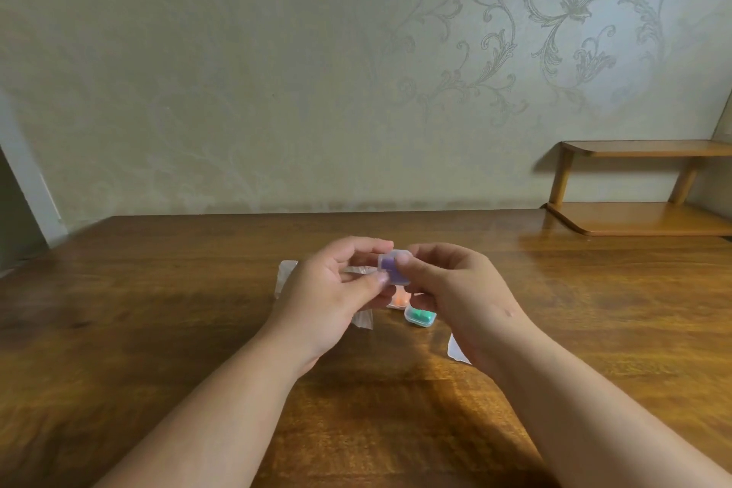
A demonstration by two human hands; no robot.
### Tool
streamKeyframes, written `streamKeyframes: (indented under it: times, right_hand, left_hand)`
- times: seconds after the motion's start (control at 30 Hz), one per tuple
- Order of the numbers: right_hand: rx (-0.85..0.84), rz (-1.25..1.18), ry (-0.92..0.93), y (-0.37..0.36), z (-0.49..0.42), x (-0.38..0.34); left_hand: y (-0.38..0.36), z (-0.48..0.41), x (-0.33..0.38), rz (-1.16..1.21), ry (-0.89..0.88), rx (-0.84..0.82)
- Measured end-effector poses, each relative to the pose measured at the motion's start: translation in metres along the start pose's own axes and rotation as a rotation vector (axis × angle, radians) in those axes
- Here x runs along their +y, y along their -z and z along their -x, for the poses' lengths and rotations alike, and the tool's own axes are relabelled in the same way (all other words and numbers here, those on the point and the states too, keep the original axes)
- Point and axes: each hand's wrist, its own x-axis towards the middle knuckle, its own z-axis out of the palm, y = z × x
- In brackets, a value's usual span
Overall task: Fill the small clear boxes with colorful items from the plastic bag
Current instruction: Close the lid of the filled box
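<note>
Both hands, left hand (336, 281) and right hand (455, 285), are pinching the purple-filled clear box (392, 269) mid-frame; judging lid-closing, so keep it level, squeeze evenly.

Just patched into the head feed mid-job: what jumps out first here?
Above the middle of the wooden table, the left hand and right hand together pinch a small clear box with something purple inside. Just below it on the table sit a green-filled box and, partly hidden, an orange-filled box. The plastic bag lies behind the left hand.
</note>
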Motion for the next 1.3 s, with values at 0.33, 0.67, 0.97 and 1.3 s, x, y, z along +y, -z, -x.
streamKeyframes:
  times: [0.33,0.67,0.97,1.3]
  right_hand:
    - [0.295,0.097,0.024,0.033,-0.019,0.0]
    - [0.288,0.191,-0.084,0.036,-0.026,0.01]
    - [0.187,0.315,0.035,0.021,-0.018,0.003]
    - [-0.237,0.622,0.175,-0.001,-0.002,0.012]
  left_hand:
    - [0.006,-0.005,-0.004,-0.399,-0.118,0.254]
    - [0.009,-0.002,-0.002,-0.964,-0.121,0.088]
    - [0.006,-0.004,-0.004,-0.844,-0.105,0.189]
    - [0.007,-0.003,0.001,-0.486,-0.104,0.208]
